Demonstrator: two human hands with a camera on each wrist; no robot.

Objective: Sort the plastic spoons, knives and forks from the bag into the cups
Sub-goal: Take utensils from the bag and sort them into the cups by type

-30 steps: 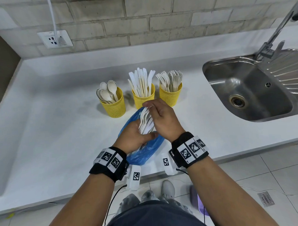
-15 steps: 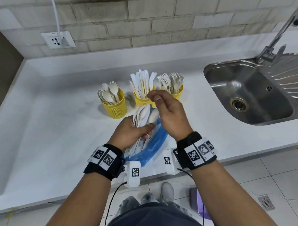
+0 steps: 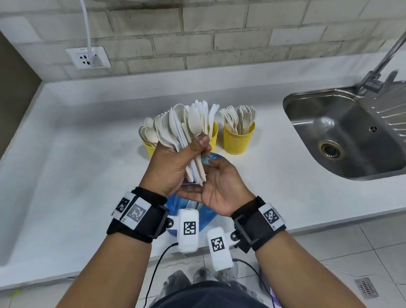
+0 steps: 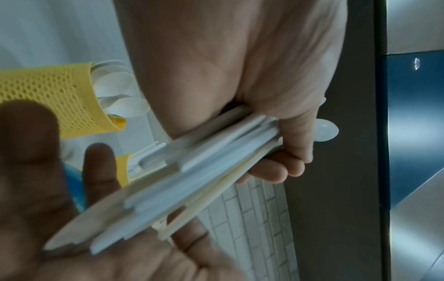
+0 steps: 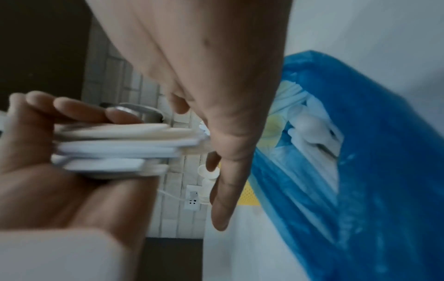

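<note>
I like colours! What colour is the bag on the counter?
The bag is blue, clearest in the right wrist view.

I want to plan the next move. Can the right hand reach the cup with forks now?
Probably yes. The right hand is open and holds nothing, and the fork cup stands just beyond it with bare counter between.

cutlery: matt white and cream plastic | cups: yellow perforated mesh | bag: thin glossy blue plastic | sink: brushed metal | counter: smooth matt white
</note>
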